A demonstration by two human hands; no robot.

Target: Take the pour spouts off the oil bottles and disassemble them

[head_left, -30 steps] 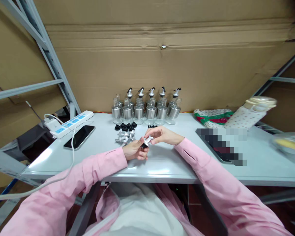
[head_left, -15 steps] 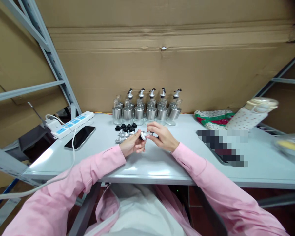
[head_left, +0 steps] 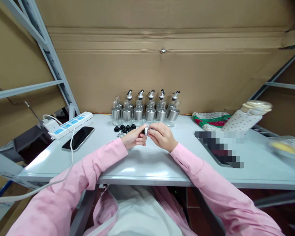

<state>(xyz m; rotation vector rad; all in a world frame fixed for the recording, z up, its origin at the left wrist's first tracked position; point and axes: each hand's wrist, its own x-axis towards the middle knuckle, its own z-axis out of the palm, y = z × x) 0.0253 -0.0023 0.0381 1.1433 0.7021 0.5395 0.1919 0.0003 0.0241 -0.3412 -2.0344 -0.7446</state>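
Between my hands, above the middle of the table, is a silver-and-black bottle pourer (head_left: 146, 131). My left hand (head_left: 133, 138) is closed on its black stopper end. The fingers of my right hand (head_left: 163, 137) are closed round the silver spout end and hide most of it. Just beyond my left hand lie several black stoppers (head_left: 125, 127) in a cluster, with silver pourer pieces (head_left: 121, 134) partly hidden by that hand. Behind them stand glass bottles with steel sleeves (head_left: 150, 114) in two rows; several back-row bottles carry fitted pourers (head_left: 151, 94).
On the left are a phone (head_left: 78, 138) and a white power strip (head_left: 72, 124) with a cable (head_left: 72, 152). To the right lie a green-red patterned cloth item (head_left: 208, 121), a tilted dotted flask (head_left: 243, 117), a blurred-out dark device (head_left: 218, 150) and a wrapped yellow item (head_left: 287, 149).
The pourer has turned so its silver collar stands more edge-on. Both hands have drawn closer round it, and my right fingers cover more of the spout. The view has shifted slightly.
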